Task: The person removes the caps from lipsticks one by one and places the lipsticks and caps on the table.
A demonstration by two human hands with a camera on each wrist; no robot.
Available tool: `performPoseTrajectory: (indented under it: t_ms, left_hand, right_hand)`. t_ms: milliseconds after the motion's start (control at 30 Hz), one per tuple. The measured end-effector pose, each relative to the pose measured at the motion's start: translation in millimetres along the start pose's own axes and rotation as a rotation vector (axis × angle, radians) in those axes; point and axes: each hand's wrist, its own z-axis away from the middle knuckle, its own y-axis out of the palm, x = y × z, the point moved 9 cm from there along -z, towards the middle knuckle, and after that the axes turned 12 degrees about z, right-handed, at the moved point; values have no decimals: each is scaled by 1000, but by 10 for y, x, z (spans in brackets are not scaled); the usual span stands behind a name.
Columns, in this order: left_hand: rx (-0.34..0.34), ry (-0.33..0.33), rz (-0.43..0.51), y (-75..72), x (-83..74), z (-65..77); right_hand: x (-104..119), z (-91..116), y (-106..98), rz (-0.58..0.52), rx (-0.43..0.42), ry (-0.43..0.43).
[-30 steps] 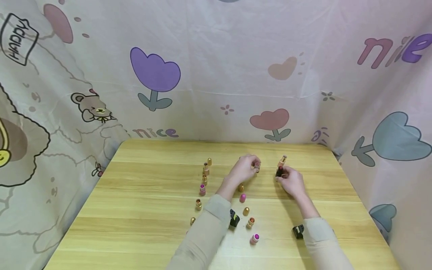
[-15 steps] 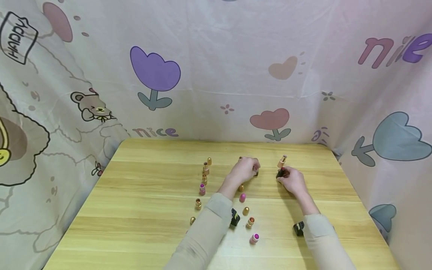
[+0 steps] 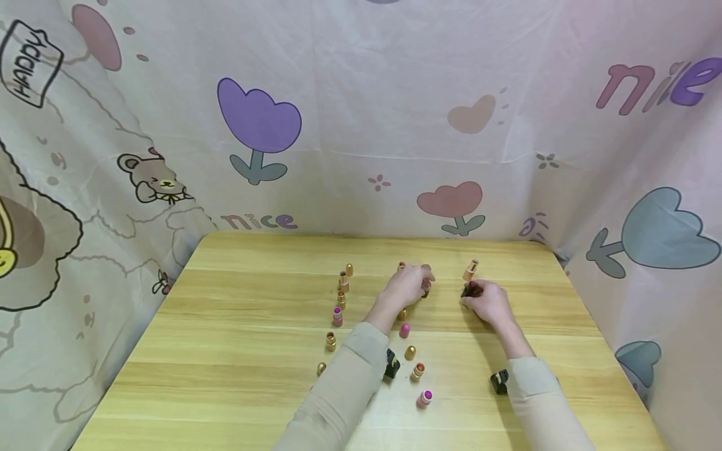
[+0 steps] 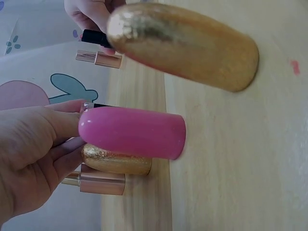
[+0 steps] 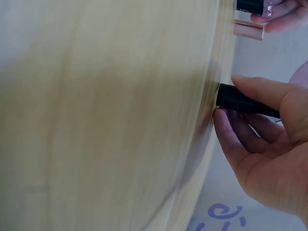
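Note:
My left hand (image 3: 403, 288) pinches a small black piece with a clear faceted end (image 5: 250, 6), held upright at the table; whether it is a lipstick or its cap I cannot tell. My right hand (image 3: 489, 302) grips a black lipstick tube (image 5: 240, 100) between thumb and fingers, its red tip showing in the head view. Just behind it stands an uncapped rose-gold lipstick (image 3: 470, 270). Near my left wrist stand a pink bullet-shaped cap (image 4: 139, 131) and gold caps (image 4: 192, 48). Another rose-gold lipstick (image 4: 103, 180) stands beyond my left hand.
A left-hand row holds several open lipsticks, including a magenta one (image 3: 337, 316), and gold caps (image 3: 350, 269). Nearer me are an orange-red lipstick (image 3: 418, 371) and another magenta lipstick (image 3: 425, 399). A printed cloth (image 3: 350, 125) hangs behind the wooden table (image 3: 225, 351).
My left hand has moved slightly toward me with the black, clear-ended piece, uncovering the lipstick behind it. In my right hand the black lipstick has tilted from upright.

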Motion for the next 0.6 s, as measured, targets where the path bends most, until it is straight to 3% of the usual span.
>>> performPoseTrajectory:
  t_ms: [167,333,467,600]
  left_hand:
    - [2,-16,39,-14,29,31]
    - [-25,-39,123,-138,36,94]
    - [-86,-31,162,-342,1,176]
    - [-177,8,129,-648,-64,283]
  right_hand:
    - [-4,18,19,-6,21,6]
    - [17,49,-26,-35,31,-6]
    - [44,103,-121,-16,0,-34]
    - [91,182,-289,23,-67,-51]
